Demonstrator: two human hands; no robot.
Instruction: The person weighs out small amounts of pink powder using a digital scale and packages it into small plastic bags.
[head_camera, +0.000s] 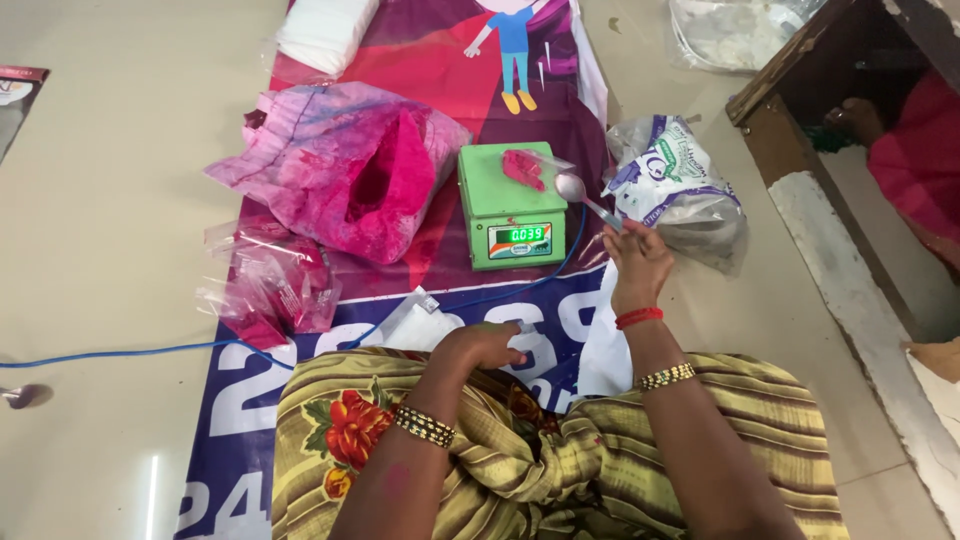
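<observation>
Gripping a metal spoon (585, 200) by its handle, right hand (636, 262) holds the bowl beside pink powder (523, 168) on green scale (510, 205). Left hand (485, 345) loosely curled on lap, seemingly empty.

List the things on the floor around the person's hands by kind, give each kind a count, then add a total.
Green weighing scale: 1
Metal spoons, one in the right hand, one at the left edge: 2
Large open sack of pink powder: 1
Pile of small pink-stained packets: 1
Printed white bag: 1
Total: 6
</observation>
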